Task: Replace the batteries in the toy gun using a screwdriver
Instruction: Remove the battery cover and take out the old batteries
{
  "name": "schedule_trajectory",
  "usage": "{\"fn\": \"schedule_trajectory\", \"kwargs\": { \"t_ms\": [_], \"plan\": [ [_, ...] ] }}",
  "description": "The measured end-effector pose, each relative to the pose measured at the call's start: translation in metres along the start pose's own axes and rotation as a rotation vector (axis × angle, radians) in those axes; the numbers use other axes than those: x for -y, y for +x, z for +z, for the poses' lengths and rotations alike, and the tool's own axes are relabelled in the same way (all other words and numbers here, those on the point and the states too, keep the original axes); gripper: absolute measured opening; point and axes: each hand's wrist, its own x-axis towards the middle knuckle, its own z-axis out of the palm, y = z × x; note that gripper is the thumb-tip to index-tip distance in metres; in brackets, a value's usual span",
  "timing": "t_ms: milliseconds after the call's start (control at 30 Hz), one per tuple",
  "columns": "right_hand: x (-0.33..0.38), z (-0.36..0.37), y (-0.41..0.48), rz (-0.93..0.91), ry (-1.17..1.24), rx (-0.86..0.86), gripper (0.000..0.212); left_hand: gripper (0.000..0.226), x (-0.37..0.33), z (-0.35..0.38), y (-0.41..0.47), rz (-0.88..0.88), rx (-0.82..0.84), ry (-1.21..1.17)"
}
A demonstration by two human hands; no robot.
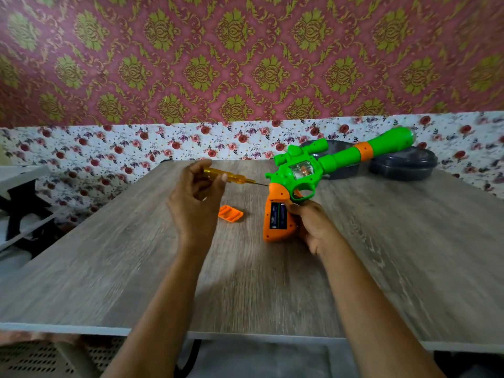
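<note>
The toy gun (pixel 305 170), green with an orange grip and an orange ring on the barrel, is in the far right part of the wooden surface (pixel 109 255). Its barrel points away and to the right, in front of two dark round containers (pixel 403 165) that stand at the back near the wall. The right hand (pixel 313 225) holds the gun at the grip, with the fingers curled around it from the right side. The battery compartment in the grip is without its lid, and the dark batteries (pixel 278 215) are visible inside it. The left hand (pixel 196 197) is raised over the surface and pinches a yellow screwdriver (pixel 231 176) by its handle. The thin metal tip points to the right and is just beside the back of the gun; I cannot tell if it touches. An orange battery cover (pixel 230 213) lies on the surface between the two hands, apart from the gun. The picture is a little blurred.
</note>
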Motion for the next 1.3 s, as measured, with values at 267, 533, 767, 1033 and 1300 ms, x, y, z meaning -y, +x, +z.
{"fn": "schedule_trajectory", "kwargs": {
  "t_ms": [267,533,767,1033,1300],
  "plan": [
    [0.003,-0.003,-0.005,-0.053,0.012,0.140,0.019,0.036,-0.004,0.012,-0.020,0.269,0.208,0.046],
    [0.007,-0.004,-0.011,0.001,-0.001,0.157,0.014,0.034,-0.002,0.012,-0.020,0.361,0.220,0.130],
    [0.008,-0.006,-0.011,-0.009,-0.017,0.181,0.012,0.032,-0.002,0.012,-0.018,0.417,0.230,0.153],
    [0.004,-0.006,-0.006,-0.031,-0.042,0.173,0.012,0.032,-0.001,0.012,-0.018,0.385,0.218,0.143],
    [0.001,-0.008,0.000,-0.040,0.010,0.177,0.014,0.031,0.000,0.012,-0.018,0.353,0.232,0.136]
  ]
}}
